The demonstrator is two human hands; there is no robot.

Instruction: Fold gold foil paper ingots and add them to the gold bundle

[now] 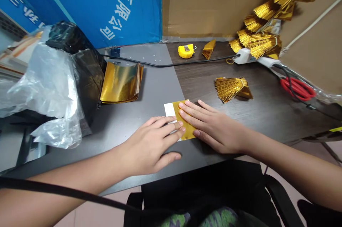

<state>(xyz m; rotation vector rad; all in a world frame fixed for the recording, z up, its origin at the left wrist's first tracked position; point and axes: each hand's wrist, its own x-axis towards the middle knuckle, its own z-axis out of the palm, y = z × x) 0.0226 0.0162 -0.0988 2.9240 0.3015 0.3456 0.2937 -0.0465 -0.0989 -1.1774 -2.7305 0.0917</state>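
Our gold foil square lies flat on the desk, near us and about where the grey top meets the dark wood-grain top, with a white paper sheet showing past its left edge. Our right hand presses it from the right, fingers lying long and close together, tips on the foil, thumb low against its near edge. Our left hand comes in from the left, fingers slightly spread, tips resting on the white paper and foil, thumb out on the bare desk. Neither hand pinches; flat fingers on both sides look like the right way to stop the foil sliding.

Just left and farther off sits a curled stack of gold foil sheets. To the right lies a pleated gold fan, and farther right more gold fans are heaped against a cardboard wall. Along the far edge are a yellow tape measure, a black cable and a white power strip. Red-handled scissors lie far right, and clear plastic wrap bulges far left.
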